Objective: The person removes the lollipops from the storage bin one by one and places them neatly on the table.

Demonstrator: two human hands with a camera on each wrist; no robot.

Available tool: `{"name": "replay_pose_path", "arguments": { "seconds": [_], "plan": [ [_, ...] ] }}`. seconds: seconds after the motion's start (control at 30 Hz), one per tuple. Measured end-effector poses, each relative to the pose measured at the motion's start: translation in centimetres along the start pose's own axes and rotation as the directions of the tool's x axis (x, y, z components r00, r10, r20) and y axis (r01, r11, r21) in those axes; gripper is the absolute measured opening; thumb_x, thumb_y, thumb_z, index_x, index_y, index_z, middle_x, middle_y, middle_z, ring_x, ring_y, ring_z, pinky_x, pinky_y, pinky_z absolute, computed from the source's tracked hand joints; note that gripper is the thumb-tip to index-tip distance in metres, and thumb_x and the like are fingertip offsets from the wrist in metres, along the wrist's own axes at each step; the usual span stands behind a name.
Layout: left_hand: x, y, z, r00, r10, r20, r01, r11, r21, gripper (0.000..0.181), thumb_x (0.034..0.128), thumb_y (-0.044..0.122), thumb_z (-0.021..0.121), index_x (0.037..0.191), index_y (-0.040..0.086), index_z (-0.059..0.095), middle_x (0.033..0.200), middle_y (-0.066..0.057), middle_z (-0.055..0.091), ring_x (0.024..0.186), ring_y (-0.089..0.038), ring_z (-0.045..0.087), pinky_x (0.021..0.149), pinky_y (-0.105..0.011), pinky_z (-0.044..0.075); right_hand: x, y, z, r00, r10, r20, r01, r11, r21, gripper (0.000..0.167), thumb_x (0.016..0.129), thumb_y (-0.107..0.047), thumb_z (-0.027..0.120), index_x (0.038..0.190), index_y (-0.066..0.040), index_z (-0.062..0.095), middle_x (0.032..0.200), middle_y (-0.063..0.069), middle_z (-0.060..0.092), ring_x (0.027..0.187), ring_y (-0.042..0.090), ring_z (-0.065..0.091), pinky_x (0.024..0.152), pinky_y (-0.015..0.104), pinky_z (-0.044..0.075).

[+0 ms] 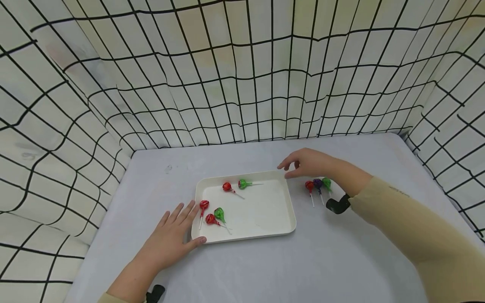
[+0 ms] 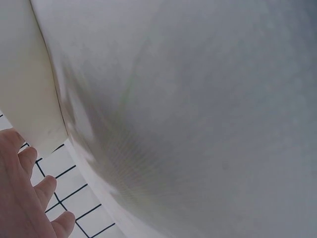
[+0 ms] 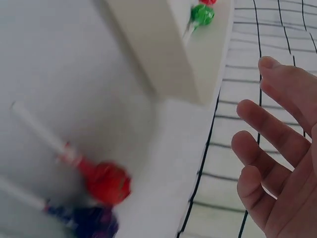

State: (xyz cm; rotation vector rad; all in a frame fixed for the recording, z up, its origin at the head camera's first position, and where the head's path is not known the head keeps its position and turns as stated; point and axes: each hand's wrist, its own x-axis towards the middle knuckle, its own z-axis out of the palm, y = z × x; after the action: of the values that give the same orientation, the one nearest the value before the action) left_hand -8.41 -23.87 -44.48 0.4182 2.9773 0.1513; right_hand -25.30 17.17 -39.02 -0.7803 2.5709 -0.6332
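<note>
by the tray at two o'clock, the right hand curves loosely, grasping nothing; at eight, the left hand lies released near lollipops.

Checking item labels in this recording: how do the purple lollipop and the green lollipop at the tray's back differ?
The purple lollipop lies on the table, the green lollipop inside the tray. In the head view, the purple lollipop's stick points toward the near edge, the green lollipop's to the right. Both have wrapped heads on thin, pale sticks.
</note>
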Motion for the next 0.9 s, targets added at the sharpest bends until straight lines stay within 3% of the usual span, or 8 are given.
{"name": "replay_pose_path", "arguments": {
  "seconds": [0.4,0.9],
  "plan": [
    [-0.2,0.1,-0.2,1.000,0.001,-0.006,-0.001,1.000,0.006,0.097,0.0820,0.069,0.064,0.157,0.018,0.030,0.163,-0.007,0.025,0.149,-0.037,0.020,0.116,-0.063,0.017,4.4,-6.4,1.6,0.993,-0.075,0.096,0.081,0.995,-0.061,0.036,0.089,-0.035,0.076,0.124,-0.028,0.071,0.105,-0.011,0.067,0.091,0.016,0.057,0.069,0.029,0.052],
    [0.0,0.1,0.0,1.000,-0.002,0.000,0.002,1.000,-0.001,0.098,0.0816,0.069,0.064,0.158,0.018,0.029,0.163,-0.007,0.024,0.149,-0.038,0.019,0.116,-0.064,0.016,6.6,-10.2,3.5,0.968,-0.168,0.187,0.197,0.969,-0.148,0.032,0.090,-0.033,0.075,0.121,-0.027,0.073,0.097,-0.015,0.066,0.090,0.011,0.058,0.074,0.025,0.051]
  ]
}}
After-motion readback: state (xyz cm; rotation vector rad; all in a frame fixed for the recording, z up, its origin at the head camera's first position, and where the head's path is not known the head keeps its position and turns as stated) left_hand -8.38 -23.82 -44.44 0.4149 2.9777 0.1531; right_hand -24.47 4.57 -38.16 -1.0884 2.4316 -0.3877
